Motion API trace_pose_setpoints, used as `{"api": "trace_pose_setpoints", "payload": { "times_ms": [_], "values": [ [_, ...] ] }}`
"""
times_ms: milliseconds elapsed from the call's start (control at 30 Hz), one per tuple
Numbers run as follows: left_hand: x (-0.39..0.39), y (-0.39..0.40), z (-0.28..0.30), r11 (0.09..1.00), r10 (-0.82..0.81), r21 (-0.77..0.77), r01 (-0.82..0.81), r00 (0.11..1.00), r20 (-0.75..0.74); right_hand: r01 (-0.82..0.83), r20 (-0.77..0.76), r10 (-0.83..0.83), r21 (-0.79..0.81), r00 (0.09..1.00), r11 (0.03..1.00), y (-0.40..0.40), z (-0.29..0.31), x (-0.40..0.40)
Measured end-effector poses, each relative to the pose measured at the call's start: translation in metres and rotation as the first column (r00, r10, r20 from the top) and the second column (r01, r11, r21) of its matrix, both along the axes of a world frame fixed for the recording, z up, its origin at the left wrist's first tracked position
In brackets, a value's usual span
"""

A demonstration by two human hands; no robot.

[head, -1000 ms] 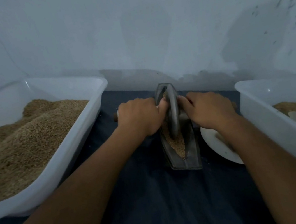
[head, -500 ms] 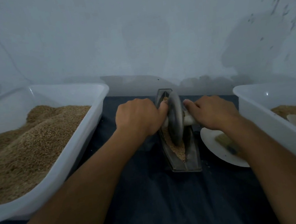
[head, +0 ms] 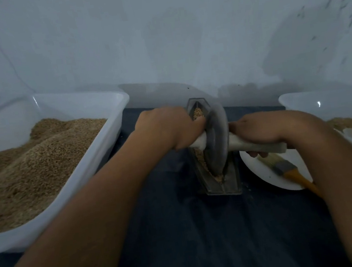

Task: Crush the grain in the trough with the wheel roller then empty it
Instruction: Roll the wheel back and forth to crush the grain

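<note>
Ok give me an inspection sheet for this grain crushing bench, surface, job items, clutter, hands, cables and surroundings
Surface: dark cloth covers the bench.
Job's things: wheel roller stands tilted in the metal trough; grain lies in the trough ahead of and behind the wheel.
Clutter: left tub heaped with grain; right tub part filled; white plate with a brush on it.
Hands: left hand grips the left handle; right hand grips the right handle.
Cables: nothing seen.
Surroundings: pale wall with dark marks at right.
</note>
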State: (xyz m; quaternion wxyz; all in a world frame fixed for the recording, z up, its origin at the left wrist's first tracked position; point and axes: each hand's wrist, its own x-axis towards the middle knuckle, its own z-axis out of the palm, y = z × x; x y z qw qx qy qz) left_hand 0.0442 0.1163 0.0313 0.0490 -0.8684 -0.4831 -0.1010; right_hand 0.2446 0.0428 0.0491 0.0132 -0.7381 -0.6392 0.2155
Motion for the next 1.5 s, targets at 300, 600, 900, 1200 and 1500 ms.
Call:
{"api": "trace_pose_setpoints", "payload": {
  "times_ms": [300, 600, 900, 1200, 1500],
  "values": [
    [0.003, -0.003, -0.003, 1.000, 0.013, -0.006, -0.014, 1.000, -0.025, -0.066, 0.044, 0.062, 0.086, 0.997, 0.994, 0.004, -0.005, -0.004],
    [0.005, 0.004, -0.020, 0.995, 0.074, 0.063, -0.079, 0.995, 0.073, -0.015, 0.188, -0.100, 0.530, 0.977, 0.848, 0.030, -0.030, -0.002],
    [0.009, 0.013, -0.024, 0.988, 0.093, 0.112, -0.106, 0.989, 0.117, -0.029, 0.235, -0.147, 0.615, 0.961, 0.788, 0.049, -0.039, 0.006],
    [0.018, 0.032, -0.023, 0.987, 0.136, 0.060, -0.147, 0.979, 0.152, -0.049, 0.255, -0.111, 0.550, 0.961, 0.834, 0.074, -0.034, 0.012],
    [0.028, 0.050, -0.021, 0.985, 0.120, 0.107, -0.138, 0.980, 0.159, -0.165, 0.356, 0.012, 0.403, 0.934, 0.900, 0.095, -0.029, 0.024]
  ]
}}
